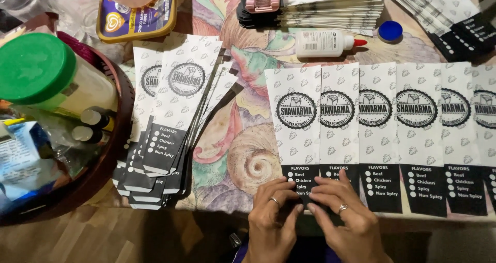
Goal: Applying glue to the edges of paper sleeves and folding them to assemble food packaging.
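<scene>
Where both hands [309, 211] press, the leftmost paper sleeve [294, 118] ends.

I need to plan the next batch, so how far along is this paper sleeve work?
Done, it seems: a row of sleeves laid side by side along the table edge, overlapping. In hand: both hands, left hand and right hand, press the dark bottom end of the leftmost sleeve in that row. Probably left: a fanned pile of sleeves to the left and flat stacks at the back. A glue bottle lies nearby.

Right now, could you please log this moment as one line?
left hand: on leftmost paper sleeve | right hand: same sleeve's bottom edge | glue bottle: lying behind
</scene>
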